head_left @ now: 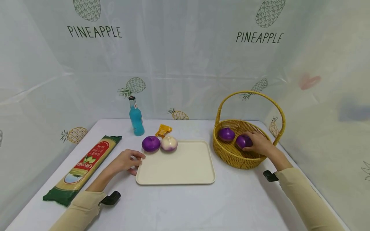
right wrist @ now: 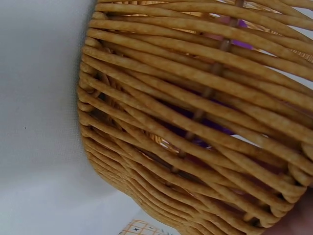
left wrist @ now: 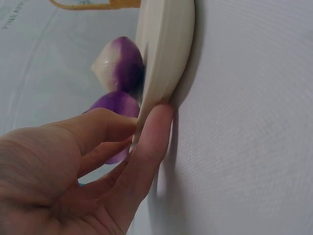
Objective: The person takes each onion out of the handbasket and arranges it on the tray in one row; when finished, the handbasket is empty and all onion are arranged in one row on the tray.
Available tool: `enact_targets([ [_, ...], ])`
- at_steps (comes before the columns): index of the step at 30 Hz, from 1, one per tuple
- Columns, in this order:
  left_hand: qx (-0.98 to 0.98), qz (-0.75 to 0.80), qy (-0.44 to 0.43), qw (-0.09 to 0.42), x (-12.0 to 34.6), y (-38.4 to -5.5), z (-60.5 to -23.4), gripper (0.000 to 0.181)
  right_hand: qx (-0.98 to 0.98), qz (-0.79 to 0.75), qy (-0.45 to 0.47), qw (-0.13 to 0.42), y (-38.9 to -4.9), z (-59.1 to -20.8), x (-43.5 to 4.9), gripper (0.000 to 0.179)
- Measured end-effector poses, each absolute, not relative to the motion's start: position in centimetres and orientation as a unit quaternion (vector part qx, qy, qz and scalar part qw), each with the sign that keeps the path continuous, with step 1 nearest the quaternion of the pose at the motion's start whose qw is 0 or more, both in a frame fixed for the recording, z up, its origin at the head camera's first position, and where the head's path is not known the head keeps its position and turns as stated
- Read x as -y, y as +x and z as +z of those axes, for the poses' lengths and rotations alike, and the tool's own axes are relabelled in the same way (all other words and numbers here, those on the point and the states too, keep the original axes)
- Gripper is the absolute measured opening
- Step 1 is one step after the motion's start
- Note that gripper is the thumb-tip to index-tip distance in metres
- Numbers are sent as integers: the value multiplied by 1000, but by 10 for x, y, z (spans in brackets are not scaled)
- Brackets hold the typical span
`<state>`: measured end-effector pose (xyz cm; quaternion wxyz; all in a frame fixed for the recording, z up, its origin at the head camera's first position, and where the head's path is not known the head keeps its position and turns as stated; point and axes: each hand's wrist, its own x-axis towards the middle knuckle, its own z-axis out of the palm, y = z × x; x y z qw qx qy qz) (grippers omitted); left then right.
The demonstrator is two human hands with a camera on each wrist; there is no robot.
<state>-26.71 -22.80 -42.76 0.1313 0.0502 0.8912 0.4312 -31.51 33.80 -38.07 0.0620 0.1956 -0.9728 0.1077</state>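
Held bulb: purple bulb [head_left: 242, 141], rounded and glossy, deep violet; located inside the basket, toward its right side; partly covered by fingers, and seen only as violet patches through the weave in the right wrist view.
Right hand [head_left: 258, 143]: reached in over the basket's near right rim; held bulb gripped between curled fingers and thumb.
Tray [head_left: 179, 166]: cream, shallow, rectangular, corners rounded, rim raised; laid flat on the table [head_left: 188, 208], left of the basket.
Left hand [head_left: 128, 160]: placed at the tray's left edge; rim pinched between thumb and fingers.
Basket [head_left: 240, 162]: golden-brown wicker, round, set at the right; tall handle [head_left: 248, 92] arched above.
Second basket bulb [head_left: 226, 134]: purple, pointed on top, lying left of the held one.
Tray bulbs: one purple bulb at the far left corner [head_left: 151, 144], one white-and-purple bulb [head_left: 169, 143] just to its right; that corner is taken up by them.
Wrapped item [head_left: 163, 130]: orange, just beyond the tray bulbs.
Bottle [head_left: 136, 118]: blue contents, dark cap, upright at the far left.
Packet [head_left: 86, 166]: long, green-ended, red-labelled, laid slantwise left of the left hand.
Obstruction: right wrist view largely blocked by wicker.
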Motion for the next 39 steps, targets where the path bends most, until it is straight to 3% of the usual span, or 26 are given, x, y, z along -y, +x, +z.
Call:
enact_targets([
  [19, -895, 425, 52, 129, 227, -268, -429, 31, 971, 109, 202, 64, -307, -374, -336, 64],
  [39, -895, 426, 53, 124, 228, -267, -428, 30, 968, 82, 220, 84, -282, -329, -296, 68],
])
